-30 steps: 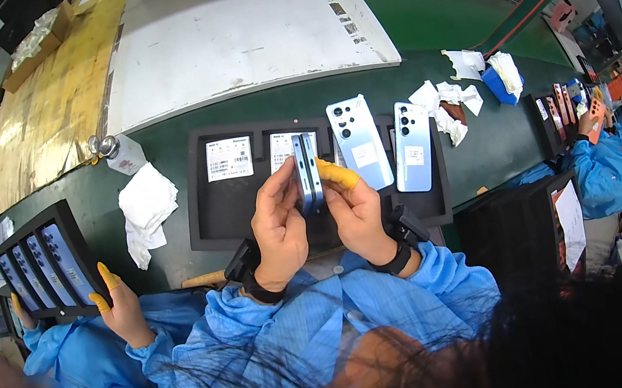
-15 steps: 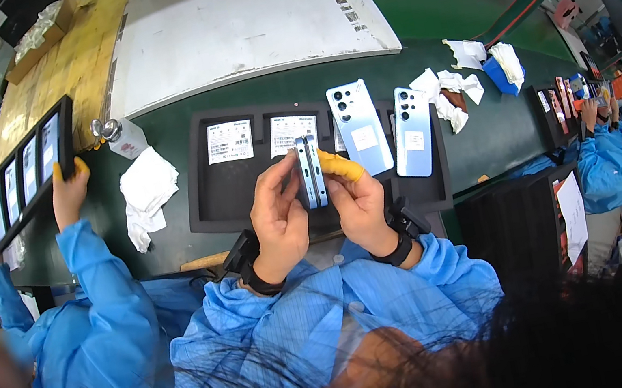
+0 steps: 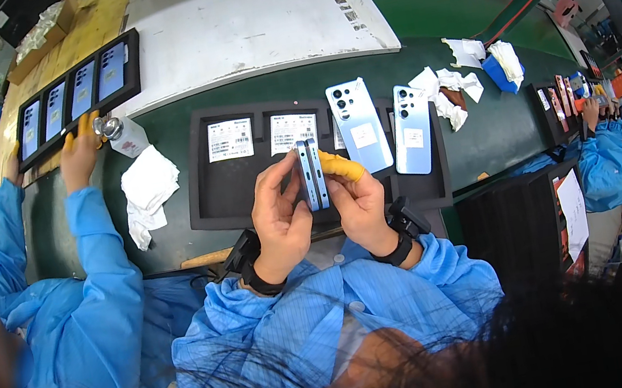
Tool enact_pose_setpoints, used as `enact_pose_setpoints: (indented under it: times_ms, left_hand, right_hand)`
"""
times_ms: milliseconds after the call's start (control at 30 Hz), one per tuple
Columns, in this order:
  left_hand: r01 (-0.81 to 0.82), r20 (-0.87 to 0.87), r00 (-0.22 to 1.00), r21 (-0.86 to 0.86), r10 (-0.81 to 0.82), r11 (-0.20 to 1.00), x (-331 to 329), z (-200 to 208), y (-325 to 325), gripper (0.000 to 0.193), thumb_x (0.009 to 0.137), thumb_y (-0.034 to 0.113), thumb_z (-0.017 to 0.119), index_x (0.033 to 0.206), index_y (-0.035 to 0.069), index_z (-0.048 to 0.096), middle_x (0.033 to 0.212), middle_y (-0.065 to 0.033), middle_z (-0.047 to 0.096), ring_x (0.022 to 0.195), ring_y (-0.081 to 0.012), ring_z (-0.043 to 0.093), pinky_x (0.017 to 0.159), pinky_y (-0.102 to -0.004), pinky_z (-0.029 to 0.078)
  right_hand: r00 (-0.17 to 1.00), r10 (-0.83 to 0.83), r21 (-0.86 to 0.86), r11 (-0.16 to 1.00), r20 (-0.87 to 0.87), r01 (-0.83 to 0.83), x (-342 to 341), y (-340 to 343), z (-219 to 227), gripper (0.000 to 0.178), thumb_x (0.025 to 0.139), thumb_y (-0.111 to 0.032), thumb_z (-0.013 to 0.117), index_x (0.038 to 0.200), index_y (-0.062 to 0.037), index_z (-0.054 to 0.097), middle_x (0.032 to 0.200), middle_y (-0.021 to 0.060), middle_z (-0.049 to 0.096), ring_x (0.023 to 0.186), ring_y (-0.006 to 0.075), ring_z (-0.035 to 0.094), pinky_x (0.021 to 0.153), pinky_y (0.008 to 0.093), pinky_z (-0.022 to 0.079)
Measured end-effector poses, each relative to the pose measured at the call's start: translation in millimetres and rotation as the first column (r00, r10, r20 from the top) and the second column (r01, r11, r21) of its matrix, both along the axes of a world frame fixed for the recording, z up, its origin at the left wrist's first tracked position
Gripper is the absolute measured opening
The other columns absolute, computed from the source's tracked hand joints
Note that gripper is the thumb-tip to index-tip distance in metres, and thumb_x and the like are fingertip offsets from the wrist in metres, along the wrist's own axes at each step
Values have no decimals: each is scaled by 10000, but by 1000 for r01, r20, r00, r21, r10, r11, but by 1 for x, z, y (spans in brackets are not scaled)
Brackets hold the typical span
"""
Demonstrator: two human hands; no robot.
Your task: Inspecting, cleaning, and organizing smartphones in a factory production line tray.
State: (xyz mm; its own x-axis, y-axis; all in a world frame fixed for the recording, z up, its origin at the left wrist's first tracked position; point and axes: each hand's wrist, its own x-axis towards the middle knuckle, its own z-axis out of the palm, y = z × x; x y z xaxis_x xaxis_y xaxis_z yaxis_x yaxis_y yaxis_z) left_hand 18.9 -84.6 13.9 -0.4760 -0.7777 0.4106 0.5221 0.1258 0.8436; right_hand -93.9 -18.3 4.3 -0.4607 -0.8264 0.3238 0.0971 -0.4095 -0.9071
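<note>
Between my hands, two smartphones stand on edge, pressed face to face, their narrow ends with ports and speaker holes turned up. My left hand [image 3: 281, 219] grips the left smartphone [image 3: 307, 178] with thumb and fingers. My right hand [image 3: 358, 206], with yellow covers on some fingers, grips the right smartphone [image 3: 319, 180]. Below them lies a black foam tray [image 3: 201, 216] with compartments. A light blue phone [image 3: 370, 153] and a second light blue phone [image 3: 413, 156] rest on its right part, camera sides up. White printed labels [image 3: 229, 140] lie in the left compartments.
White cloths [image 3: 148, 180] and a white bottle with a metal top [image 3: 127, 138] are at left. Crumpled wipes [image 3: 449, 93] and a blue container [image 3: 502, 80] sit at right. At far left a co-worker's hands [image 3: 78, 155] touch a black phone tray [image 3: 135, 79].
My hands and the two phones stay almost still. The co-worker at left has moved the black phone tray farther away and to the right, laying it down flatter.
</note>
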Motion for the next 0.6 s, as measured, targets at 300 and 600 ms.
enact_pose_setpoints:
  times_ms: [300,600]
  left_hand:
    - [0,20,1000,-27,1,1000,3,2,-2,697,680,-197,384,1359,-40,376,1278,-138,379,1291,-265,410,1119,-441,317]
    - [62,160,986,-41,-54,997,8,17,-10,848,672,-136,491,1469,22,251,1470,-143,279,1385,-276,303,1093,-435,329]
  right_hand:
    - [1000,6,-9,1000,20,-6,2,1,2,324,903,140,389,1193,66,515,1311,187,519,1204,242,527,1047,361,407]
    - [999,10,13,1000,37,-10,1,-1,2,317,907,130,398,1194,66,515,1314,183,517,1213,241,519,1051,365,402]
